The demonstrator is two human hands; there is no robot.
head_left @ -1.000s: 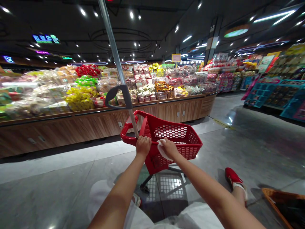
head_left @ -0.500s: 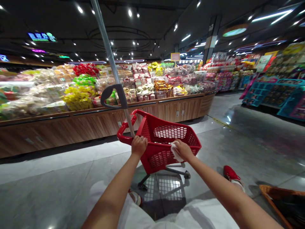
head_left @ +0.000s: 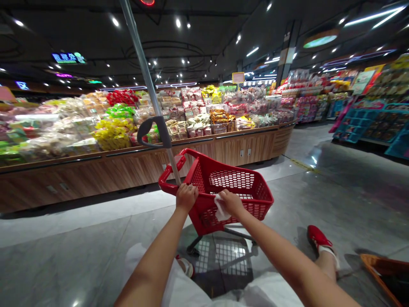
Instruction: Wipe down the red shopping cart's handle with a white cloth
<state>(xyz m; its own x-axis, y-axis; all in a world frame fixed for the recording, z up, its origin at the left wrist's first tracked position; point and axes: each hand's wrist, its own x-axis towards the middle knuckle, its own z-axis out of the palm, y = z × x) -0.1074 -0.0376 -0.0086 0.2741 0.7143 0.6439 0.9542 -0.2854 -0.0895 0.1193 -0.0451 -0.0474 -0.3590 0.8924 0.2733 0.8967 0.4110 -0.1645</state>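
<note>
In front of me stands a red plastic shopping cart (head_left: 236, 166) with perforated sides; its basket shows nothing inside. My left hand (head_left: 187, 197) is closed over the cart's near rim, close to the handle end. With my right hand (head_left: 230, 202) I pinch a white wipe (head_left: 221, 208) against the same rim, farther along the near side. The wipe hangs partly down over the outer wall. A metal pole (head_left: 145, 68) with a grey loop grip (head_left: 164, 132) rises beside the cart's red handle (head_left: 164, 177), passing just behind my left hand.
Beyond the cart runs a wood-panelled display counter (head_left: 147, 166) heaped with packaged snacks. Blue racks (head_left: 370, 123) stand at the right. An orange-brown basket (head_left: 380, 273) sits on the floor at lower right, near my red shoe (head_left: 316, 236).
My right hand has slid left along the cart's near rim with the wipe, closer to my left hand. The left hand keeps its hold. The view has turned slightly left.
</note>
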